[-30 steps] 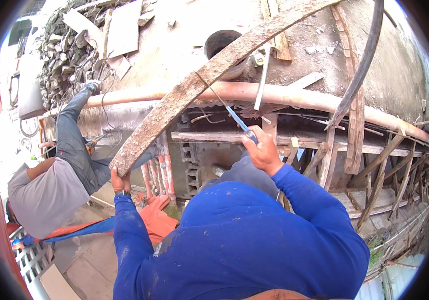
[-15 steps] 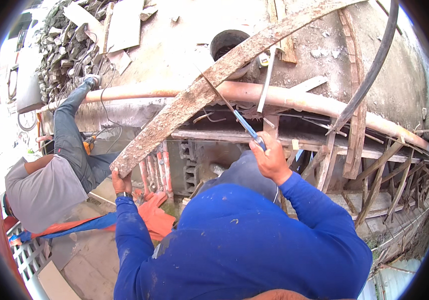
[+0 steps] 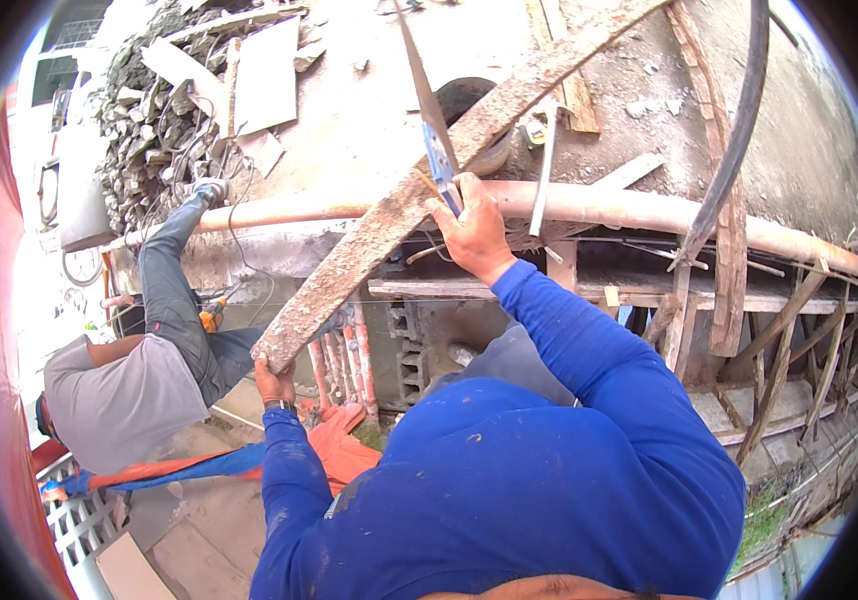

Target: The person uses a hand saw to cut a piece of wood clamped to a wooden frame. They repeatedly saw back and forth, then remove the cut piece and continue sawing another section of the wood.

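A long, rough wooden plank slants from the lower left up to the upper right. My left hand is closed round its near end. In my right hand, beside the plank's middle, is a handsaw with a blue handle. Its blade points away from me, and the handle overlaps the plank in this view. Whether the teeth touch the wood I cannot tell. Beyond the plank lies a round, dark-mouthed container, partly hidden by it.
A thick pinkish pipe runs across behind the plank. A dark hose hangs at right near upright boards. At left, another person in a grey shirt bends near a rubble pile. Orange cloth lies below my left hand.
My right hand has moved left and farther away, carrying the handsaw up to the plank. The saw blade now points more directly away. My left hand still grips the plank's end.
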